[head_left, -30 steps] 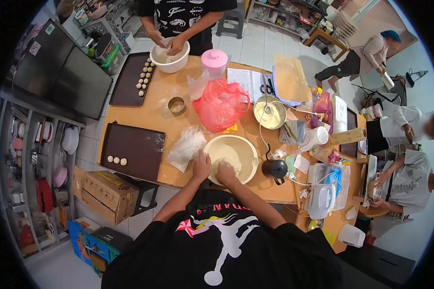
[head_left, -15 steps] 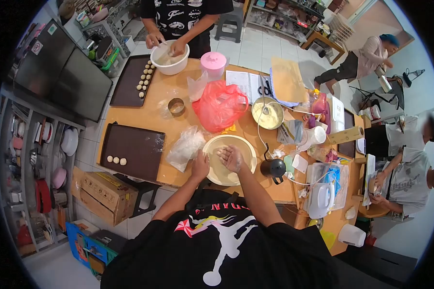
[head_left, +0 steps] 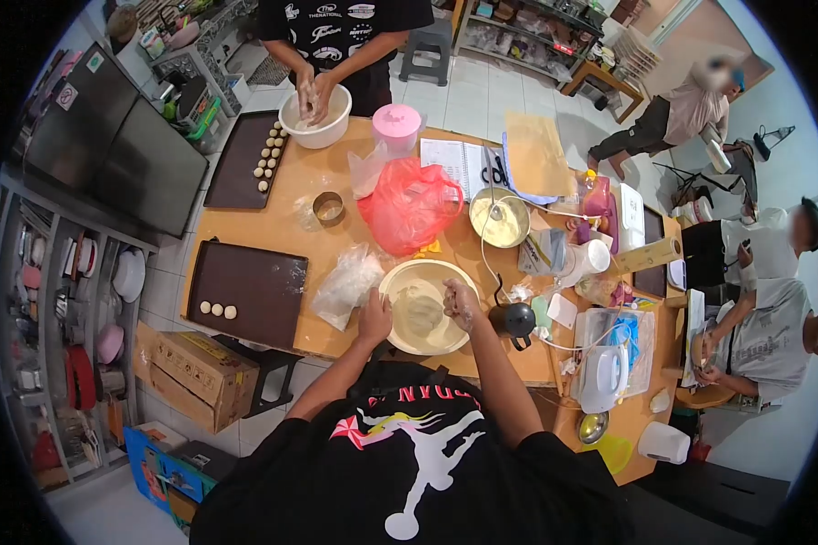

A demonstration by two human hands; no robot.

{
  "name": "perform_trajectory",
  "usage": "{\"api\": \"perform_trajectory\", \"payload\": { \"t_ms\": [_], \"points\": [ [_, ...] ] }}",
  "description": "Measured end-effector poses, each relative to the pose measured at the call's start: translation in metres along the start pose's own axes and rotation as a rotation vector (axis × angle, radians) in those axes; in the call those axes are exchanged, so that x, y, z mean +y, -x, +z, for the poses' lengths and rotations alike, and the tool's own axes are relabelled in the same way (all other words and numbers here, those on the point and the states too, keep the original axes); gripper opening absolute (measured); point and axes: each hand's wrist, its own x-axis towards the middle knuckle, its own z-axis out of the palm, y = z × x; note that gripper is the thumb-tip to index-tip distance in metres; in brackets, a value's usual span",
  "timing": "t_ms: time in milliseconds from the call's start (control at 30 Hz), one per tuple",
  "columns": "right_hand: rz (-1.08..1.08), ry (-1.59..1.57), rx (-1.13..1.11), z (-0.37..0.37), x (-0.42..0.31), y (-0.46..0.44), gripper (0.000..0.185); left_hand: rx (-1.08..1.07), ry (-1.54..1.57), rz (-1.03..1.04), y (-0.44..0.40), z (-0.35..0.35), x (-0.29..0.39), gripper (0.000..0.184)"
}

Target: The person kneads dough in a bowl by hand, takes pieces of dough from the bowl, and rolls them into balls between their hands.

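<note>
In front of me stands a cream bowl (head_left: 398, 283) with pale dough (head_left: 418, 312) and flour smears inside. My left hand (head_left: 375, 318) is closed on the bowl's left rim. Over the right side of the bowl is my right hand (head_left: 463, 305), its floury fingers curled in; whatever they may hold is hidden. A clear plastic bag (head_left: 350, 283) of white powder lies by my left hand. Close to my right hand stands a black gooseneck kettle (head_left: 514, 320).
Dark baking trays (head_left: 254, 277) with dough balls (head_left: 231, 312) line the table's left side. A red plastic bag (head_left: 409, 204) and a metal bowl (head_left: 509, 221) of creamy mixture lie beyond my bowl. Across the table, another person handles a white bowl (head_left: 323, 134); other people are at the right.
My right hand has moved from over the middle of the bowl to its right side, and its fingers have curled. Dough now shows in the bowl. The person opposite has brought both hands together.
</note>
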Motion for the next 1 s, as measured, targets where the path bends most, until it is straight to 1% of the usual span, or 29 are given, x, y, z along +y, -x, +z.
{"api": "perform_trajectory", "payload": {
  "t_ms": [67,100,200,267,333,400,500,600,733,767,800,900,967,1000],
  "points": [
    [0.004,0.098,0.177,0.014,0.014,-0.006,0.025,0.004,-0.011,-0.007,0.0,-0.001,0.003,0.023],
    [0.015,0.327,0.175,0.008,0.028,-0.022,0.026,0.005,-0.017,-0.01,0.001,-0.002,0.004,0.023],
    [-0.134,0.832,-0.025,0.024,0.038,-0.024,0.033,-0.004,-0.039,-0.039,0.0,-0.002,0.007,0.022],
    [-0.2,1.278,-0.325,0.034,0.049,-0.027,0.037,-0.019,-0.018,-0.045,-0.001,-0.003,0.006,0.022],
    [-0.587,1.737,-0.523,0.017,0.105,-0.061,0.043,-0.011,0.002,-0.03,-0.001,-0.004,0.009,0.021],
    [-0.368,1.489,-0.026,0.034,0.109,-0.044,0.043,0.022,0.019,0.005,0.001,-0.006,0.013,0.02],
    [0.018,1.116,-0.102,0.04,0.088,-0.043,0.04,-0.002,0.004,-0.002,0.001,-0.006,0.01,0.02],
    [0.022,0.951,0.066,0.062,0.077,-0.025,0.049,0.006,-0.004,-0.013,0.001,-0.008,0.011,0.021],
    [0.026,0.588,-0.146,0.049,0.077,-0.041,0.033,-0.029,-0.012,-0.011,0.003,-0.007,0.008,0.022],
    [0.169,0.651,-0.035,0.05,0.075,-0.055,0.032,-0.022,0.014,-0.023,0.0,-0.005,0.007,0.023],
    [0.205,0.609,-0.07,0.052,0.068,-0.053,0.03,-0.01,0.04,-0.038,-0.004,-0.004,0.007,0.023],
    [0.31,0.462,-0.192,0.053,0.055,-0.031,0.031,-0.024,-0.007,-0.047,-0.004,-0.011,0.015,0.024],
    [0.348,0.348,-0.293,0.047,0.051,-0.022,0.036,-0.093,-0.027,-0.11,-0.005,-0.013,0.015,0.024],
    [0.305,0.345,-0.257,0.047,0.039,-0.014,0.037,-0.129,-0.035,-0.144,-0.006,-0.013,0.015,0.024]
  ]
}}
